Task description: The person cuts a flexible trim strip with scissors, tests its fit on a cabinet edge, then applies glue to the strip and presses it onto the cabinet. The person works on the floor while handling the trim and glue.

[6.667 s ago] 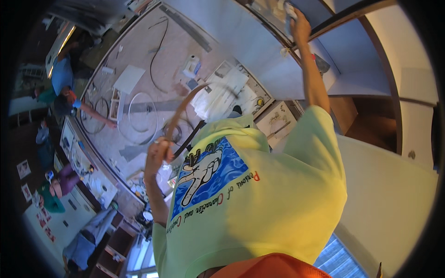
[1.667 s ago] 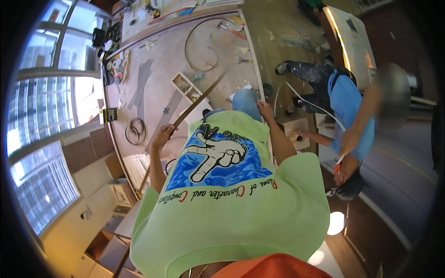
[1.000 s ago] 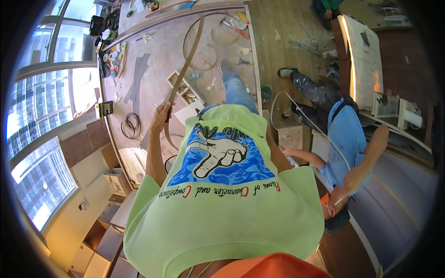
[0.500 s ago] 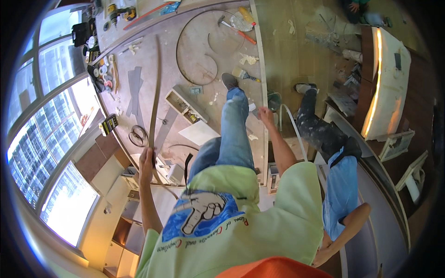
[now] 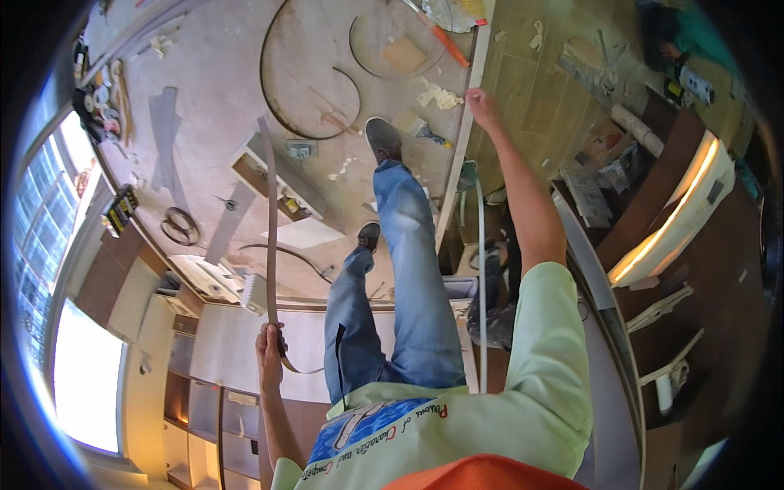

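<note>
My left hand [image 5: 269, 351] is closed round a long, thin brown strip of edge banding [image 5: 273, 196]. The strip stands up from my fist, and its lower end curls toward my legs. My right hand [image 5: 483, 108] is at the end of an outstretched arm, over the raised edge of the work surface. Its fingers look curled, and what they hold, if anything, I cannot make out. Near it lie crumpled cream scraps [image 5: 441, 96] and a brush [image 5: 430, 133]. A pale strip [image 5: 482, 286] runs upright below my right forearm.
Coiled dark banding [image 5: 263, 73], a hammer with an orange handle [image 5: 451, 47], an open box [image 5: 278, 175] and grey strips [image 5: 165, 139] lie on the surface where I stand. A lit panel [image 5: 670, 216] is at right. Another person's teal sleeve [image 5: 709, 45] shows at upper right.
My right hand has moved farther out, away from my body. My left hand, with the edge banding, sits lower in view. The view has shifted, and the other person's legs are now mostly hidden.
</note>
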### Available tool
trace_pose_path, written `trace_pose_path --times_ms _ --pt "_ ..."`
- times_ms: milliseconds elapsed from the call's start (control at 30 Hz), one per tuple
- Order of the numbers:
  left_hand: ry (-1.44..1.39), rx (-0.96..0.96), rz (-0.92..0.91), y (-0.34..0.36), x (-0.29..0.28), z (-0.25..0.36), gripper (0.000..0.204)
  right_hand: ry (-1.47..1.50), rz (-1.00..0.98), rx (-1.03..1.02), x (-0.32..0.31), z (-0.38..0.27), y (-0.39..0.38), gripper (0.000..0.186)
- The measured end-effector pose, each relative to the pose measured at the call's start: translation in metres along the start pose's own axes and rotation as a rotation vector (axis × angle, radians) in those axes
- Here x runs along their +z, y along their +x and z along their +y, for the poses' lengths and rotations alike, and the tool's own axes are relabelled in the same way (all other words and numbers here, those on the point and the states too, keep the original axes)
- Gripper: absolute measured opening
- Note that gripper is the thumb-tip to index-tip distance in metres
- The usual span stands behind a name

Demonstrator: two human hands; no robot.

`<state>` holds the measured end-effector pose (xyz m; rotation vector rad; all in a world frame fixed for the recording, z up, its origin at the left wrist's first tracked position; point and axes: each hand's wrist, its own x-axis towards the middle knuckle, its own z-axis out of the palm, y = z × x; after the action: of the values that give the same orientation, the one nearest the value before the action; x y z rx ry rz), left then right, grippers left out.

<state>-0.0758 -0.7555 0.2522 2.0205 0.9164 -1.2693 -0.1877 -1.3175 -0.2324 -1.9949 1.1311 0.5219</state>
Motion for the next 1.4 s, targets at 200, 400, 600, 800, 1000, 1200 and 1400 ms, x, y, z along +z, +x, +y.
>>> trace_pose_path --times_ms 200,400,600,800,1000,1200,1400 --pt "-0.166 -0.203 -0.068 0.042 0.014 -0.027 0.028 -0.143 0.189 -0.02 -0.011 0.013 0.153 0.048" --pt "-0.231 -0.38 -0.055 0.067 0.029 -0.043 0.033 -0.8 0.415 -0.391 -0.048 0.075 0.315 0.084" --pt "-0.291 -0.393 -0.193 0.066 0.032 -0.049 0.036 0.065 -0.068 0.154 -0.089 0.046 0.392 0.033" --pt "-0.344 -0.398 -0.235 0.057 0.058 -0.068 0.035 0.463 -0.297 0.419 -0.086 0.032 0.372 0.023" --pt "-0.351 -0.364 -0.193 0.035 0.054 -0.076 0.035 0.698 -0.528 0.449 -0.126 -0.005 0.23 0.028" --pt "-0.395 -0.286 -0.14 0.002 0.042 -0.098 0.035 0.832 -0.546 0.464 -0.11 -0.114 -0.076 0.042" --pt "-0.465 -0.223 -0.132 -0.022 0.042 -0.155 0.034 1.474 -1.013 0.406 0.017 -0.263 -0.126 0.056"
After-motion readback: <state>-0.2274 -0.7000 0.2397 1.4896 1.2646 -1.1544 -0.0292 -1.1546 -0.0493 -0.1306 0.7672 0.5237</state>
